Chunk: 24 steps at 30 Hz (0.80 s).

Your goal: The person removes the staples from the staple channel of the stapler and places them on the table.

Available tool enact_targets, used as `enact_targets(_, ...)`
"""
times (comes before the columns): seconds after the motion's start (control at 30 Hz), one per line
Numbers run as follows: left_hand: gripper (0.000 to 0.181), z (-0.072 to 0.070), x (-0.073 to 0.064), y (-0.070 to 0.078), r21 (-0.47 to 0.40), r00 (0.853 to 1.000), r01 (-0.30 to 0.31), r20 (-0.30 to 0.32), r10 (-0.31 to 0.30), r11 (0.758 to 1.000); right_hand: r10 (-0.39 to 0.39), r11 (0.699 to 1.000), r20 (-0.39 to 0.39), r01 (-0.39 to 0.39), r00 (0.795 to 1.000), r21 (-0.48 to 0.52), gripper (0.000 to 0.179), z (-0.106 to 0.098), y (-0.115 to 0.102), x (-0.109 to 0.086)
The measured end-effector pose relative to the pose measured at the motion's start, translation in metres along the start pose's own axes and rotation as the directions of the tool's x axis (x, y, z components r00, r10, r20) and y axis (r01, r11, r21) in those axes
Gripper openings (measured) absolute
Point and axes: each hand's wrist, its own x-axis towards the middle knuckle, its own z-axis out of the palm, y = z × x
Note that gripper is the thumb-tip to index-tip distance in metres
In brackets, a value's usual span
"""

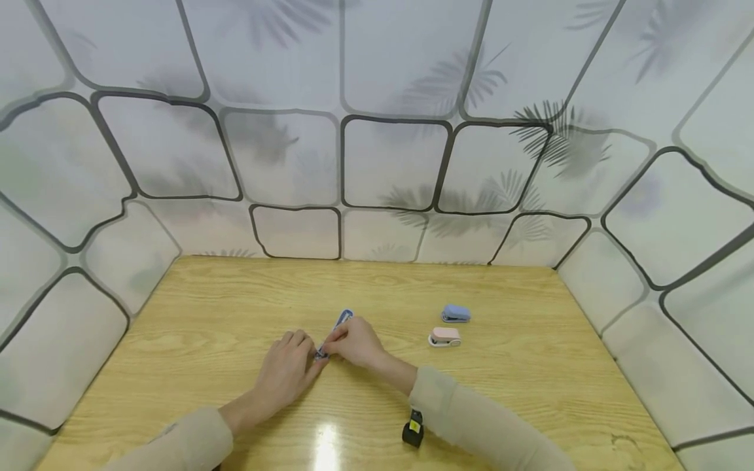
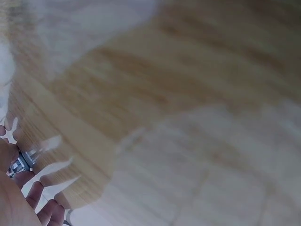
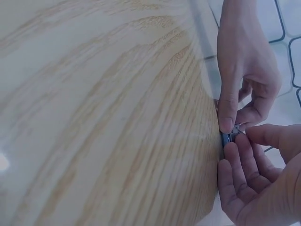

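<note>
A blue stapler [image 1: 343, 317], folded out long, lies slantwise on the wooden table between both hands. My left hand [image 1: 285, 369] holds its near end with thumb and fingers, reaching in from the left. From the right, my right hand [image 1: 356, 341] pinches at the near part with thumb and forefinger. Metal parts of the stapler [image 3: 225, 138] show between the fingertips in the right wrist view. Whether a small loose piece is pinched there too cannot be told. The left wrist view has the stapler [image 2: 21, 163] at its left edge, partly hidden by fingers.
A small blue stapler [image 1: 456, 313] and a pink and white stapler [image 1: 444, 337] stand right of my hands. Near the right sleeve is a black device [image 1: 413, 428] with a yellow label. Patterned cloth walls [image 1: 389, 163] border the wooden table [image 1: 235, 294].
</note>
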Motion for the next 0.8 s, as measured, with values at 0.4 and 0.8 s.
enact_targets(0.4, 0.029, 0.001, 0.003, 0.000, -0.025, 1.000, 0.020, 0.005, -0.020, 0.999, 0.000, 0.998, 0.003, -0.001, 1.000, 0.064, 0.010, -0.005, 0.003, -0.001)
enact_targets(0.8, 0.026, 0.000, 0.005, 0.001, -0.099, 0.995, 0.088, 0.061, -0.082, 0.991, 0.021, 0.986, -0.009, -0.019, 1.000, 0.166, 0.013, -0.020, 0.011, -0.009)
